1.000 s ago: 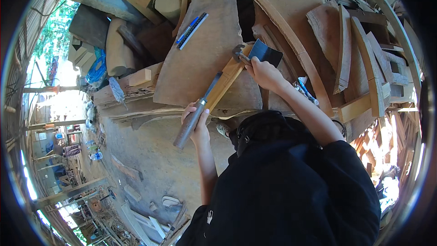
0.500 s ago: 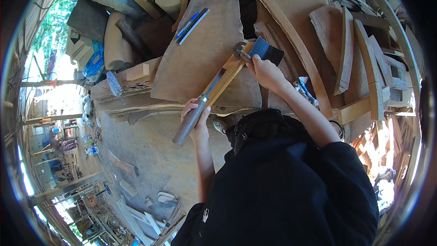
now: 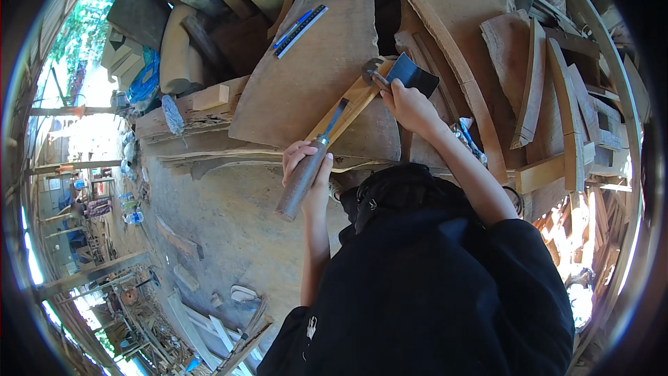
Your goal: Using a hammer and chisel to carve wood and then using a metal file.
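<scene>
My left hand (image 3: 306, 166) is closed around the thick brown wooden handle of a chisel (image 3: 297, 184). Its metal blade points away from me, over a narrow yellowish wooden bar (image 3: 358, 101). Whether the tip touches the wood I cannot tell. My right hand (image 3: 412, 106) grips a hammer (image 3: 376, 72) close to its dark head, which is at the far end of the bar. Next to the hammer is a dark, flat piece with a blue edge (image 3: 415, 75); its kind is unclear. The bar lies slantwise on a broad wooden slab (image 3: 313, 73).
A black ruler (image 3: 300, 31) and a blue pen (image 3: 291, 26) lie on the slab's far part. Curved wooden pieces (image 3: 459, 63) and offcuts crowd the right. A small wood block (image 3: 211, 97) sits on the left. Planks (image 3: 209, 331) lie on the floor at lower left.
The chisel in my left hand has moved slightly right, and its blade has turned a little against the bar. My right hand with the hammer has barely moved. The whole view has shifted slightly.
</scene>
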{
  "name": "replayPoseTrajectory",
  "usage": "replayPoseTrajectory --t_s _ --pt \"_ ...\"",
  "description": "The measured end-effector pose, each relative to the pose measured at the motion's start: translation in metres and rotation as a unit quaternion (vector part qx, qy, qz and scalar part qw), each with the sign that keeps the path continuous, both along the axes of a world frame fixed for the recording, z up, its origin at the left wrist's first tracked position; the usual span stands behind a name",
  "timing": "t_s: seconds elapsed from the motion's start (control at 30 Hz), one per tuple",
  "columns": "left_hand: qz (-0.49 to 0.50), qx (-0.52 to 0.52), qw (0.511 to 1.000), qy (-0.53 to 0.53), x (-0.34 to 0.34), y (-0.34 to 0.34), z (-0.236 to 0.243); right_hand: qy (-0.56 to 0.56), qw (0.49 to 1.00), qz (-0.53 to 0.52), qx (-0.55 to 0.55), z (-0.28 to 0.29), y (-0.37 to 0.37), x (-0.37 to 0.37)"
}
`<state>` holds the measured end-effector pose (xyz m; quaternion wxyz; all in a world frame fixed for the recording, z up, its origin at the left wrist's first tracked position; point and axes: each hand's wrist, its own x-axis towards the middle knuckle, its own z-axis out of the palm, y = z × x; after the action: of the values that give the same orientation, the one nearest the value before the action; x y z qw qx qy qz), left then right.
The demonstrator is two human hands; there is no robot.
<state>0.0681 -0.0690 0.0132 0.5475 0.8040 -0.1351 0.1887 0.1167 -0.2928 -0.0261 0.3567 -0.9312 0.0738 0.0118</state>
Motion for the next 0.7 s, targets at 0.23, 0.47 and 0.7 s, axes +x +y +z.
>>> replayPoseTrajectory --t_s 0.23,0.47,0.7 --pt "-0.014 -0.085 0.986 0.14 0.058 0.003 0.035 0.01 1.0 0.022 -0.013 -0.003 -0.003 0.003" --pt "-0.061 0.056 0.98 0.182 0.123 0.004 0.068 -0.003 0.998 0.05 -0.029 -0.008 -0.001 0.007" --pt "-0.049 0.14 0.973 0.179 0.121 -0.026 0.08 0.107 0.994 0.018 0.025 0.004 0.001 0.006"
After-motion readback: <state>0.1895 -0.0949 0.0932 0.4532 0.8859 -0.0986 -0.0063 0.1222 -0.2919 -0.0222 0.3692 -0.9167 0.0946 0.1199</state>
